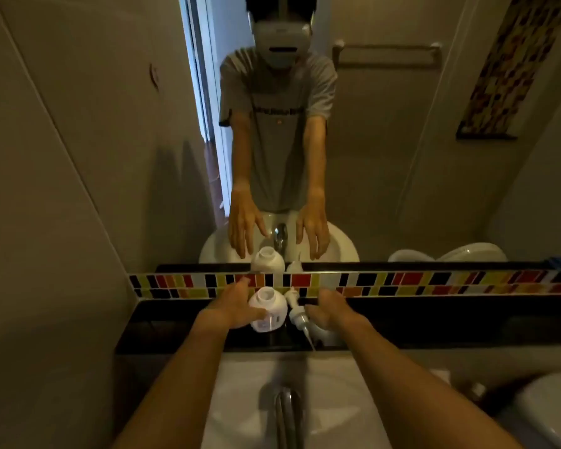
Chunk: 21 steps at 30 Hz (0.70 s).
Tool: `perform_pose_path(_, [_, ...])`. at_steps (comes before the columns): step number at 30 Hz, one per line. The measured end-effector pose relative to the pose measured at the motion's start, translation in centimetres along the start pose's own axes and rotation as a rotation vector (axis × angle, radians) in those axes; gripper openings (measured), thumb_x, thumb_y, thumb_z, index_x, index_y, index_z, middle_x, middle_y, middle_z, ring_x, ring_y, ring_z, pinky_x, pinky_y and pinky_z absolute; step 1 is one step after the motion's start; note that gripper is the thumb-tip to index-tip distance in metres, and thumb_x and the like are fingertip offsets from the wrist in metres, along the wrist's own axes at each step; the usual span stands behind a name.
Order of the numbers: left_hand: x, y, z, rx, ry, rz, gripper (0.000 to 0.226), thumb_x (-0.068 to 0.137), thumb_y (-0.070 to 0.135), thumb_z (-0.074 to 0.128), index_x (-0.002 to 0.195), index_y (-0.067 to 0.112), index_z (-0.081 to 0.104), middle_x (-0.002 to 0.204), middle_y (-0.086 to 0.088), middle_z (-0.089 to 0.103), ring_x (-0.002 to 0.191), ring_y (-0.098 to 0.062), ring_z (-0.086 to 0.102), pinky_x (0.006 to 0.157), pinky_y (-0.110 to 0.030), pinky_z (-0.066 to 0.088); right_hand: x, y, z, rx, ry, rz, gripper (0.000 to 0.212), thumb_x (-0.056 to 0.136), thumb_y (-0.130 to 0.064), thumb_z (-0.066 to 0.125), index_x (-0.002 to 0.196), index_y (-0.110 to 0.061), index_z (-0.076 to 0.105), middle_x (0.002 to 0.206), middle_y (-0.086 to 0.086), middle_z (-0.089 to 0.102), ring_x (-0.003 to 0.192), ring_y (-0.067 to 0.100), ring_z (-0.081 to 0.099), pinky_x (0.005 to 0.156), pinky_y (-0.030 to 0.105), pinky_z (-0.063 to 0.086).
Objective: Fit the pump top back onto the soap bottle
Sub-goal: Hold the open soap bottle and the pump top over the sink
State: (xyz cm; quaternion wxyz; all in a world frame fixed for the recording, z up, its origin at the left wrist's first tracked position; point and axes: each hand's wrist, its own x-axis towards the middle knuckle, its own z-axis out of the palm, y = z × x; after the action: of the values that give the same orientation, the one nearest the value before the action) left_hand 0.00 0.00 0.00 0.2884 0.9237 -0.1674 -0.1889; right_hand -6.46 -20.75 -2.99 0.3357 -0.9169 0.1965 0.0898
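Note:
A squat white soap bottle [269,306] with an open neck stands on the black ledge [162,328] under the mirror. My left hand [234,307] reaches to its left side, fingers spread, touching or almost touching it. The white pump top [297,314] lies on its side just right of the bottle, its dip tube pointing toward the basin. My right hand [329,311] hovers at the pump's right with fingers apart and holds nothing.
A white basin [344,400] with a chrome tap [284,406] lies below the ledge. A strip of coloured tiles [402,281] runs behind it, with a mirror above. A toilet [551,413] sits at the lower right.

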Motion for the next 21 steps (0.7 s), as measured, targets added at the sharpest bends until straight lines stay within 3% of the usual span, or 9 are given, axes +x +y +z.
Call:
perform_pose_path(3, [0.9,-1.3,2.1,-0.042,0.029,0.012,0.085,0.06,0.044,0.083,0.132,0.018,0.045,0.135,-0.009,0.055,0.121,-0.028,0.055,0.101,-0.045,0.049,1.2,0.2,2.0,0.052,0.003,0.101,0.046,0.085,-0.041,0.065,0.12,-0.01,0.063,0.12,0.011,0.063,0.11,0.031,0.062,0.095,0.046,0.053])
perform_pose_path(6, [1.5,-2.2,4.4,-0.13,0.084,0.037,0.08,0.064,0.037,0.084,0.132,0.021,0.044,0.133,-0.005,0.058,0.121,-0.025,0.057,0.099,-0.044,0.051,2.3,0.8,4.3,0.109,0.018,0.171,0.055,0.081,-0.045,0.068,0.127,-0.016,0.057,0.125,0.008,0.061,0.111,0.029,0.061,0.096,0.048,0.053])
perform_pose_path(10, [2.1,-2.4,6.7,-0.193,0.18,0.054,0.069,0.068,0.032,0.083,0.125,0.018,0.047,0.126,-0.004,0.061,0.115,-0.023,0.06,0.091,-0.034,0.053,3.5,1.4,6.0,0.177,0.059,0.182,0.043,0.085,-0.045,0.061,0.118,-0.017,0.06,0.117,0.009,0.065,0.1,0.026,0.064,0.09,0.047,0.056])
perform_pose_path(13, [2.0,-2.5,7.8,-0.278,0.22,0.03,0.069,0.066,0.032,0.084,0.124,0.02,0.047,0.124,-0.001,0.06,0.107,-0.015,0.059,0.084,-0.029,0.051,3.5,1.4,6.1,0.227,0.071,0.179,0.045,0.085,-0.035,0.068,0.122,-0.012,0.057,0.118,0.009,0.062,0.101,0.027,0.064,0.089,0.045,0.056])
perform_pose_path(16, [1.2,-2.9,7.7,-0.284,0.228,0.024,0.069,0.065,0.035,0.084,0.122,0.021,0.048,0.125,-0.001,0.061,0.109,-0.017,0.061,0.087,-0.033,0.055,2.6,1.6,5.1,0.327,0.064,0.209,0.042,0.085,-0.021,0.072,0.121,-0.009,0.056,0.113,0.01,0.062,0.089,0.021,0.063,0.073,0.032,0.056])
perform_pose_path(18, [0.4,-3.3,7.3,-0.255,0.216,0.042,0.067,0.067,0.035,0.084,0.122,0.021,0.048,0.125,-0.001,0.062,0.111,-0.018,0.061,0.087,-0.032,0.055,1.2,2.0,4.2,0.408,0.071,0.195,0.037,0.087,-0.017,0.072,0.118,-0.008,0.054,0.108,0.009,0.059,0.079,0.015,0.059,0.059,0.023,0.046])
perform_pose_path(21, [-1.2,-3.6,6.5,-0.205,0.198,0.09,0.065,0.067,0.036,0.084,0.119,0.022,0.05,0.122,0.001,0.063,0.107,-0.013,0.061,0.078,-0.019,0.051,-1.1,2.2,2.4,0.55,0.145,0.138,0.031,0.088,-0.021,0.072,0.11,-0.015,0.052,0.106,0.008,0.062,0.078,0.012,0.06,0.061,0.023,0.047])
